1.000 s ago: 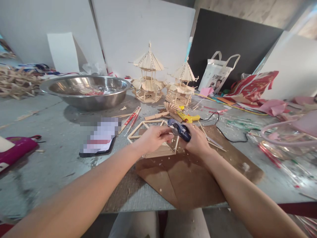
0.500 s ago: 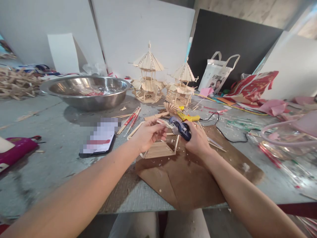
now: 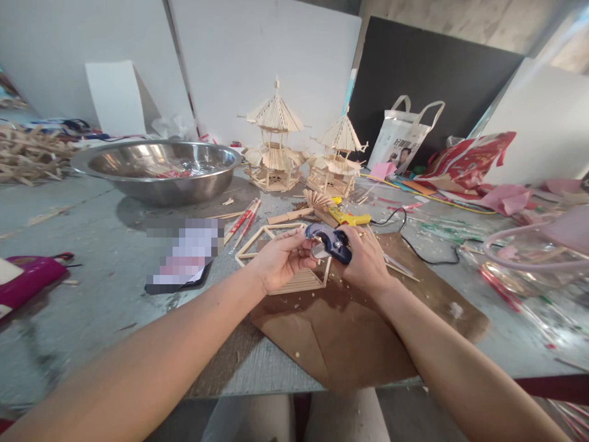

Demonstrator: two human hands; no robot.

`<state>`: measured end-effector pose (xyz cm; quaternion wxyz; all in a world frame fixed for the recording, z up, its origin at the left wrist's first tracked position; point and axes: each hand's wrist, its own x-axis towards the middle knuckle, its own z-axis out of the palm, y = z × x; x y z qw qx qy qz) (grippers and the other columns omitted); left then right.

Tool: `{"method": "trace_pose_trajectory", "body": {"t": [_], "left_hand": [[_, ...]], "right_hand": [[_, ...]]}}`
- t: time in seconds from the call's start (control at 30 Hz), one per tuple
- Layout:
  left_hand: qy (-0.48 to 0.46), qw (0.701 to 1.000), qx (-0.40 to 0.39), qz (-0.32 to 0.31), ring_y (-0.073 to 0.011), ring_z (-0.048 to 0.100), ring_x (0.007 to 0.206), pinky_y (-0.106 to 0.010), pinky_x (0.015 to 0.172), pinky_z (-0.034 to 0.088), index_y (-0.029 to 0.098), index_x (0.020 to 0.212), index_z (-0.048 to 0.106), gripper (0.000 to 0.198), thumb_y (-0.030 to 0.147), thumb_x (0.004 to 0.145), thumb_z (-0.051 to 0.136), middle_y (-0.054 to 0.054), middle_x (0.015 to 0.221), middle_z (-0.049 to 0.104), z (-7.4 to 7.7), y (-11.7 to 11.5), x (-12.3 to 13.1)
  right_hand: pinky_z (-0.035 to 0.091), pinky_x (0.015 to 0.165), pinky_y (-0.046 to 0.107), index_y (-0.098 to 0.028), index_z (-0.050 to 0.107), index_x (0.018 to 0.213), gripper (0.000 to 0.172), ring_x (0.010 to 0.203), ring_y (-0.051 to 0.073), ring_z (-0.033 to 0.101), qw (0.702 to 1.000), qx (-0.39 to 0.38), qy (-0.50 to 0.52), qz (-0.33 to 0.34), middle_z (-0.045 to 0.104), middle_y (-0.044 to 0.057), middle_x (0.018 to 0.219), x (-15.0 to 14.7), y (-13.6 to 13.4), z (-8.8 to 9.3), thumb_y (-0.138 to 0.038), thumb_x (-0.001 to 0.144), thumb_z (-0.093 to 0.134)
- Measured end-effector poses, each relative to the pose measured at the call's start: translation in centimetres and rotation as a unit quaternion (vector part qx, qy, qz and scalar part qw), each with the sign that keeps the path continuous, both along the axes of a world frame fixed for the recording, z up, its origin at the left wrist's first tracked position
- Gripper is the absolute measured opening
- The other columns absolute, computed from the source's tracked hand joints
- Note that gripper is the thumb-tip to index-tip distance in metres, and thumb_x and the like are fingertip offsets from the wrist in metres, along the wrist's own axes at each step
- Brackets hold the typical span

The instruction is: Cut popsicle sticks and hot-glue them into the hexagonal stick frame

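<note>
My right hand is wrapped around a dark blue pair of cutters, whose curved jaws point left. My left hand is closed in a pinch right at those jaws. The thin wooden stick seen in it a moment earlier is now mostly hidden by the fingers and the tool. Beneath both hands lies a flat frame of wooden sticks, part of it filled with parallel sticks. The frame rests partly on a brown sheet.
Two stick pagodas stand at the back beside a steel basin. A yellow glue gun with its cord lies just beyond my hands. Left are a phone and a purple glue gun; right, a clear container.
My left hand has shifted slightly right and down, and the cutters slightly left, so the jaws now meet my left fingers. The stick has mostly gone from sight.
</note>
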<state>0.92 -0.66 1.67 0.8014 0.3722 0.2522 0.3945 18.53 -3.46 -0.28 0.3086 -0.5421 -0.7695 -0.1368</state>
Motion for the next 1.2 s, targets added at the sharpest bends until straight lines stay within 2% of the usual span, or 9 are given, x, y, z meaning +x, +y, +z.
{"method": "trace_pose_trajectory", "body": {"t": [0.27, 0.47, 0.7, 1.2], "left_hand": [[-0.009, 1.000, 0.025, -0.016, -0.0091, 0.058, 0.051, -0.020, 0.047, 0.049, 0.011, 0.070, 0.052, 0.006, 0.017, 0.073, 0.054, 0.001, 0.060, 0.056, -0.29, -0.18, -0.03], [0.039, 0.995, 0.075, -0.045, -0.0074, 0.052, 0.044, -0.018, 0.040, 0.041, 0.014, 0.069, 0.050, 0.018, 0.024, 0.065, 0.064, 0.003, 0.053, 0.055, -0.25, -0.15, -0.32], [0.082, 0.986, 0.136, -0.046, -0.0046, 0.045, 0.040, -0.016, 0.037, 0.035, 0.015, 0.066, 0.049, 0.021, 0.030, 0.065, 0.063, 0.005, 0.048, 0.050, -0.60, 0.20, -0.44], [0.096, 0.983, 0.153, -0.029, -0.0041, 0.044, 0.039, -0.017, 0.038, 0.036, 0.015, 0.063, 0.047, 0.026, 0.034, 0.062, 0.064, 0.004, 0.052, 0.054, -0.61, -0.04, -0.13]], "right_hand": [[0.039, 0.075, 0.038, -0.018, 0.046, 0.100, 0.040, 0.089, 0.026, 0.049, 1.000, 0.010, 0.004, -0.006, 0.057, 0.011, 0.093, 0.25, 0.00, -0.27, -0.030, 0.063, 0.052], [0.040, 0.075, 0.036, -0.017, 0.046, 0.100, 0.038, 0.086, 0.025, 0.050, 1.000, 0.014, 0.014, -0.005, 0.057, 0.010, 0.092, 0.29, -0.13, -0.28, -0.028, 0.063, 0.051], [0.040, 0.073, 0.035, -0.019, 0.045, 0.101, 0.039, 0.084, 0.024, 0.052, 1.000, 0.016, 0.014, -0.007, 0.058, 0.009, 0.091, 0.39, -0.04, -0.43, -0.029, 0.064, 0.051], [0.041, 0.071, 0.034, -0.019, 0.046, 0.099, 0.038, 0.082, 0.024, 0.053, 1.000, 0.012, 0.001, -0.011, 0.059, 0.008, 0.089, 0.36, -0.08, -0.42, -0.031, 0.064, 0.051]]}}
